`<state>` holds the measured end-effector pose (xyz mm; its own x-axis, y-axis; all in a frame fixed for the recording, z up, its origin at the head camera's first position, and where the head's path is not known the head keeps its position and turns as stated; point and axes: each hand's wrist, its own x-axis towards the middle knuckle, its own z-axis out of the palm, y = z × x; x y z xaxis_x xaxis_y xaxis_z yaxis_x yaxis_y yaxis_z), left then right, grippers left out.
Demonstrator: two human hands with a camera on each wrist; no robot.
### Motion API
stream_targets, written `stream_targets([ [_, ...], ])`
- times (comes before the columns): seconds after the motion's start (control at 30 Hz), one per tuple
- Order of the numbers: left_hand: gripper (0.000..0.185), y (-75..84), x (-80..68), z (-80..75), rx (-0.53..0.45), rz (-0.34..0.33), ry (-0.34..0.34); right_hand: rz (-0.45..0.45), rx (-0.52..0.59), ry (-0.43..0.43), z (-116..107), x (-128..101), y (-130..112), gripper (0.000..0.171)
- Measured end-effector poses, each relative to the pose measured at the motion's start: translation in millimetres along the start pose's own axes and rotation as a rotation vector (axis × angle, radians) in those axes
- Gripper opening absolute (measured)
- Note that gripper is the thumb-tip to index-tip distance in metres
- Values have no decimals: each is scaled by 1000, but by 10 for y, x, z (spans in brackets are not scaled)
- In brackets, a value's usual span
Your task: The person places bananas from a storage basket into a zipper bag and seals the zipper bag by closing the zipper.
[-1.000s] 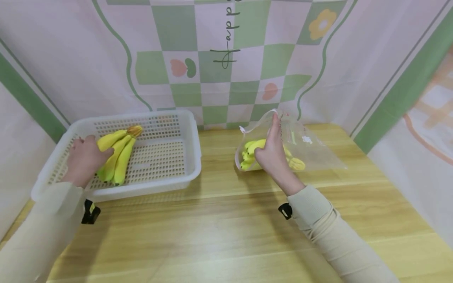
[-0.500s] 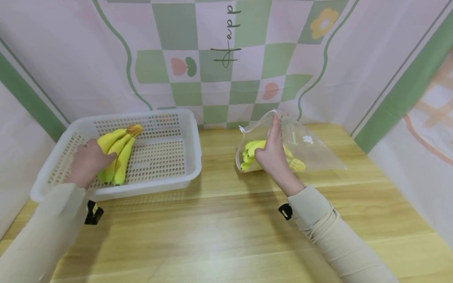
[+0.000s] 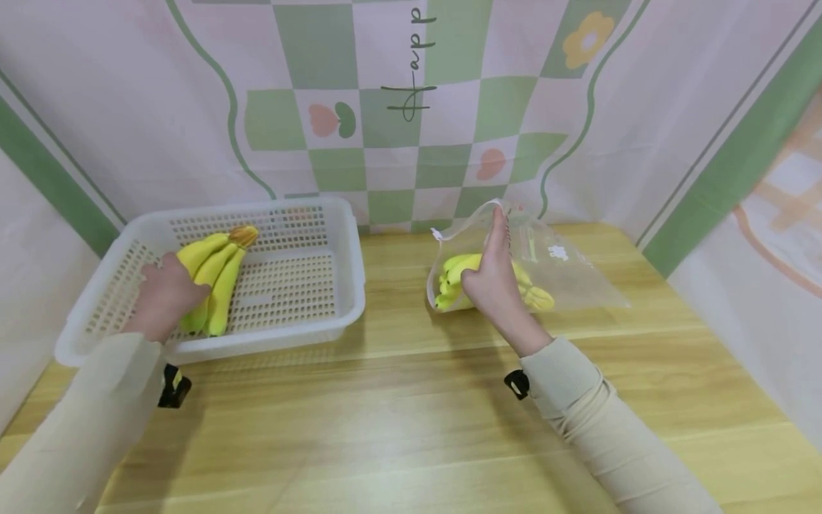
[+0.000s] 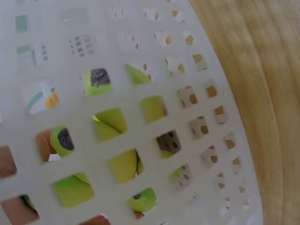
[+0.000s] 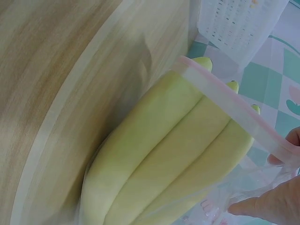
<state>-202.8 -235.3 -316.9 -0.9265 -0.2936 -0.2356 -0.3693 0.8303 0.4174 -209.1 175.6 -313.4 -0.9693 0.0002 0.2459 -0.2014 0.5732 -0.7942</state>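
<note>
A bunch of yellow bananas lies in the left part of a white perforated basket. My left hand is inside the basket, its fingers curled over the bunch's lower end. In the left wrist view the banana tips show only through the holes of the basket wall. My right hand pinches the upper rim of a clear zip bag and holds its mouth up. A second banana bunch lies inside the bag; the right wrist view shows these bananas under the pink zip strip.
Basket and bag rest on a wooden table. A pink and green checked cloth hangs close behind them and along both sides. Bare tabletop lies between the basket and the bag and in front of them.
My left hand has slid a little to the right and settled further onto the bunch in the basket. The right hand and the bag have stayed where they were.
</note>
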Motion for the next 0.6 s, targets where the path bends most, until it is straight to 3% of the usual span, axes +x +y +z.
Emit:
stream_targets([
  [0.37,96,71,-22,-7,-11,-43,-57,-2,-2,4,-4,-4,-5,105],
  [0.6,97,5,-19,-27,-32,15,-66,1,-10,-3,-9,-8,-8,104],
])
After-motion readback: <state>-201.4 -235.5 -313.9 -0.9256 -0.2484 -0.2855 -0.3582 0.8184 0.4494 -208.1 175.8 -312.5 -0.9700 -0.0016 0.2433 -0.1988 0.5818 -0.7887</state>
